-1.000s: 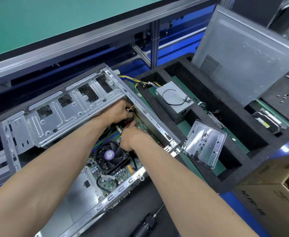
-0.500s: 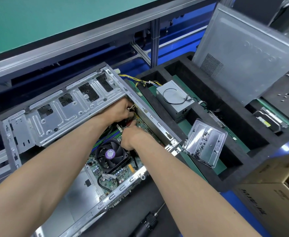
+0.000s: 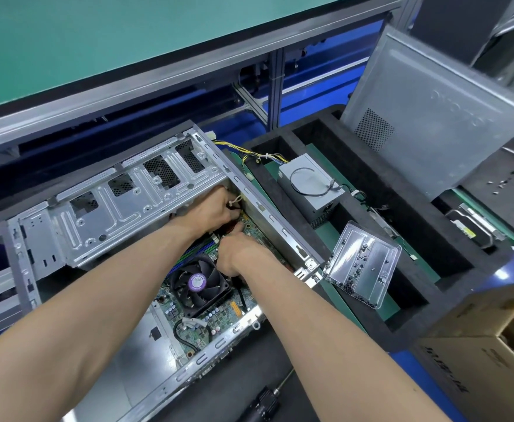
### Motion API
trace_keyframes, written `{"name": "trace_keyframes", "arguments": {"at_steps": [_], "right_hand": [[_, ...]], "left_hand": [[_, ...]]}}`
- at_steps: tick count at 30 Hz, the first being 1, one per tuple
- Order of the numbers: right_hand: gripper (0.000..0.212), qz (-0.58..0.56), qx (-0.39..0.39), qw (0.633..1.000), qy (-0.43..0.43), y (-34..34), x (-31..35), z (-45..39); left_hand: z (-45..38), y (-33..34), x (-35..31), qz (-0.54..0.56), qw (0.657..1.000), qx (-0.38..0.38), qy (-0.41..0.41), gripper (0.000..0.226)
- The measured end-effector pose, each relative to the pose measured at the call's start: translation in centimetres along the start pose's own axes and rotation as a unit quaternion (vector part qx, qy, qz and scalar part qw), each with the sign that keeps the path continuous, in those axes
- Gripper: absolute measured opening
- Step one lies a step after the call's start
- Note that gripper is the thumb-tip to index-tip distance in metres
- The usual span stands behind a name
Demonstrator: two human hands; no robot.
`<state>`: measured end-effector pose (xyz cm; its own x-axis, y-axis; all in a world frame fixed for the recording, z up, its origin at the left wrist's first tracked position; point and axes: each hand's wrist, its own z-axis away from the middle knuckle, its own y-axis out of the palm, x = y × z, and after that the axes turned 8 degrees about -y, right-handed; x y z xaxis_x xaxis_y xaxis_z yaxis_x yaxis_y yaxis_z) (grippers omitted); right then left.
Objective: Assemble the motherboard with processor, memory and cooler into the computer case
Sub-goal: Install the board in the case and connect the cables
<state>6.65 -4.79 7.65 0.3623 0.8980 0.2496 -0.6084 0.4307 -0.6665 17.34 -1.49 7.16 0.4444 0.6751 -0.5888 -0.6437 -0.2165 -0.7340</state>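
Both hands hold almost the same spot as a second ago at the centre of the frame, so the work there reads as fine adjustment, not a finished step. The motherboard (image 3: 207, 312) lies inside the computer case (image 3: 103, 220), its cooler (image 3: 199, 283) just below the hands. The left hand (image 3: 210, 208) curls its fingers round a pale cable tie (image 3: 234, 202) and dark wires near the case's far corner. The right hand (image 3: 237, 254) presses down on the board with fingers bent; whether it holds anything I cannot tell. To the right, the black foam tray (image 3: 316, 239) holds a grey power supply (image 3: 310, 190) with coloured leads in one bay, and a clear plastic box (image 3: 362, 266) of small dark screws leans in the next.
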Motion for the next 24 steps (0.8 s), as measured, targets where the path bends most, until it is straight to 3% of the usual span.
{"name": "trace_keyframes", "arguments": {"at_steps": [6, 11, 14, 17, 19, 21, 24], "right_hand": [[0.068, -0.001, -0.01, 1.0, 0.0, -0.5, 0.0, 0.9], [0.077, -0.038, -0.022, 0.999, -0.008, -1.2, -0.3, 1.6], [0.057, -0.078, -0.033, 0.996, -0.02, -1.7, -0.7, 2.1], [0.029, -0.098, -0.066, 0.992, -0.046, -2.1, -0.9, 2.8], [0.006, -0.091, -0.096, 0.99, -0.047, -2.4, -0.8, 3.2], [0.017, -0.083, -0.13, 0.987, -0.035, -2.7, -0.6, 3.6], [0.022, -0.069, -0.148, 0.986, -0.028, -2.3, -0.5, 3.6]], "left_hand": [[0.1, -0.7, -0.6, -0.023, 0.998, 0.035, -0.053, 0.024], [2.9, -1.8, 0.4, 0.022, 0.992, 0.027, -0.121, 0.033], [5.9, -2.5, 1.5, 0.029, 0.989, -0.02, -0.141, 0.02], [8.1, -2.5, 2.2, 0.012, 0.994, -0.041, -0.099, 0.019], [9.2, -2.1, 2.2, -0.004, 0.996, -0.062, -0.066, 0.034], [10.2, -1.8, 2.0, -0.015, 0.995, -0.093, -0.027, 0.038], [11.4, -1.3, 1.7, -0.017, 0.989, -0.147, 0.014, 0.024]]}}
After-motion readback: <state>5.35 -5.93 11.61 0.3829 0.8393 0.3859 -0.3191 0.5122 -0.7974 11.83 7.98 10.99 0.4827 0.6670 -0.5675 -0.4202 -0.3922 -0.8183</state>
